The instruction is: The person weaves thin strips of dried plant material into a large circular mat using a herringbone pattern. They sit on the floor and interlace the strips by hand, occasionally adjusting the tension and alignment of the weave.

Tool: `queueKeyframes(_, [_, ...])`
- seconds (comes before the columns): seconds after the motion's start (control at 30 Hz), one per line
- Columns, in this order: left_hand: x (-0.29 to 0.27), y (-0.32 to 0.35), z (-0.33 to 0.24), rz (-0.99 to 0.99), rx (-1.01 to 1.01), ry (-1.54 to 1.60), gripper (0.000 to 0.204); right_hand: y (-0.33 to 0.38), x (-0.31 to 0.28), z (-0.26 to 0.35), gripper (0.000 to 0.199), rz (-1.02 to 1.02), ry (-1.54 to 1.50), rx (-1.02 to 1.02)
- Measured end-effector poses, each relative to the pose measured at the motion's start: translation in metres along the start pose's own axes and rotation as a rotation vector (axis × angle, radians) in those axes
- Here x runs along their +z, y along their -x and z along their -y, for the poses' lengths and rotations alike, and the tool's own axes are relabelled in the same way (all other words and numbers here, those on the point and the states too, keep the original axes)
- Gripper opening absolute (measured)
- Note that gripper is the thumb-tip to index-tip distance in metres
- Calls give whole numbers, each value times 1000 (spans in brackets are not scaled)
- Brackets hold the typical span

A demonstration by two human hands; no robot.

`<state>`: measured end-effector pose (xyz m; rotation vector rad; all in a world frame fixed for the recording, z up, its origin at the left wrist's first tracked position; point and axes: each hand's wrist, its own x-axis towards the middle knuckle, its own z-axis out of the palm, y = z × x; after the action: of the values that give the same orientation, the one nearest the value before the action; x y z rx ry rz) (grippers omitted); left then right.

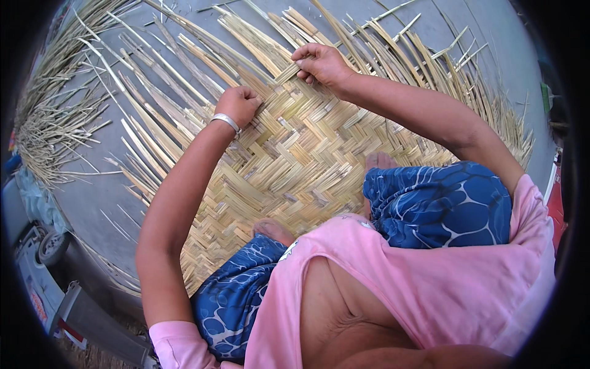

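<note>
A partly woven mat [307, 141] of flat, straw-coloured plant strips lies under me, its pattern a zigzag weave. My right hand [324, 64] is at the mat's far edge, thumb and fingers pinched on a pale flat strip [286, 74] that slants down to the left into the weave. To the left and a little nearer, my left hand [238, 106] is closed low against the weave, knuckles up. Its fingertips are mostly hidden, so what they grip cannot be made out. A silver-coloured bangle [227, 122] circles the left wrist.
Loose strip ends [405, 55] fan out beyond the mat's far and side edges over the grey floor [491, 37]. At the left lies a large heap of thin dry stalks [55, 117]. A small wheel [53, 247] and clutter stand at the lower left. My bare feet [274, 231] rest on the mat.
</note>
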<state>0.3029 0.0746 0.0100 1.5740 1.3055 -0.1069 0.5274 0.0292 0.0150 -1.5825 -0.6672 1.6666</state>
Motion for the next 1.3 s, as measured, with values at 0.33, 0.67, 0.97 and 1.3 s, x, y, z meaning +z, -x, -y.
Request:
queueKeyframes(0.33, [1,-4,8,16,-43,2,9,-12,-18,13,20,11,-33,131])
queueKeyframes(0.67, [3,11,-3,-329,135,-67,27,-34,-39,-7,8,132,217,-7])
queueKeyframes(0.97, [41,-22,-61,-220,255,-228,29,-24,-53,18,10,402,257,-6])
queueKeyframes(1.3, [46,-25,-78,-258,-18,-42,25,-92,-49,29,53,42,864,-411])
